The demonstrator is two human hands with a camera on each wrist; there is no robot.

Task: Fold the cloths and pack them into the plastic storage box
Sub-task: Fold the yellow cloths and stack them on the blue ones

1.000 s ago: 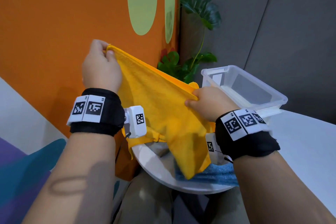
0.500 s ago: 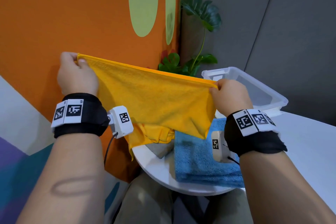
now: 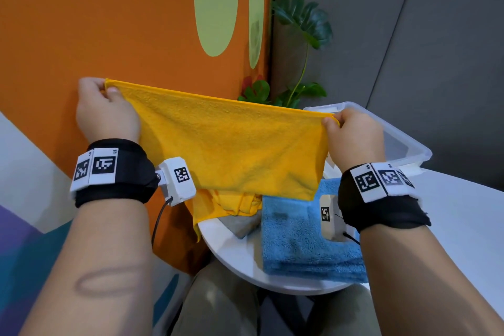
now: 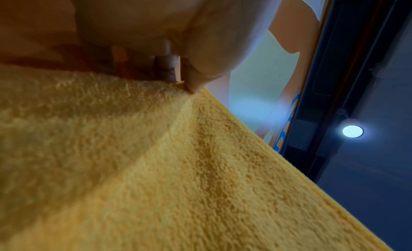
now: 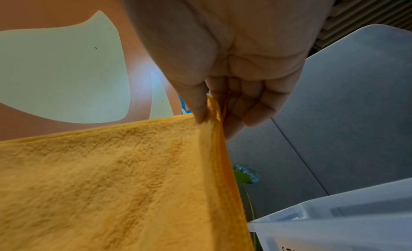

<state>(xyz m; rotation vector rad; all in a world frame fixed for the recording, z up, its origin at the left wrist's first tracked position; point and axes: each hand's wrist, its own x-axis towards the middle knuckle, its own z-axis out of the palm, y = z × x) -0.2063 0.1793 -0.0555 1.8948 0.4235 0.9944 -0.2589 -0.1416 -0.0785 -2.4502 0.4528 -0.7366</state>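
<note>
I hold a yellow cloth [image 3: 231,150] stretched wide in the air above the table. My left hand [image 3: 105,110] pinches its upper left corner; my right hand [image 3: 351,133] pinches its upper right corner. In the left wrist view the yellow cloth [image 4: 156,166] runs from my left hand [image 4: 183,82]. In the right wrist view the yellow cloth [image 5: 111,175] hangs from the pinch of my right hand [image 5: 214,106]. A clear plastic storage box [image 3: 403,144] stands behind my right hand. A folded blue cloth [image 3: 300,243] lies on the table below, beside another yellow cloth [image 3: 237,206].
The round white table [image 3: 231,251] carries a grey cloth [image 3: 241,224] under the crumpled yellow one. An orange wall [image 3: 109,35] rises at the left and a green plant [image 3: 300,35] stands behind the box. The box corner [image 5: 334,219] shows in the right wrist view.
My hands have drawn apart, left hand going left and right hand going right, pulling the yellow cloth from a bunched drape into a taut spread; the blue cloth below is now uncovered.
</note>
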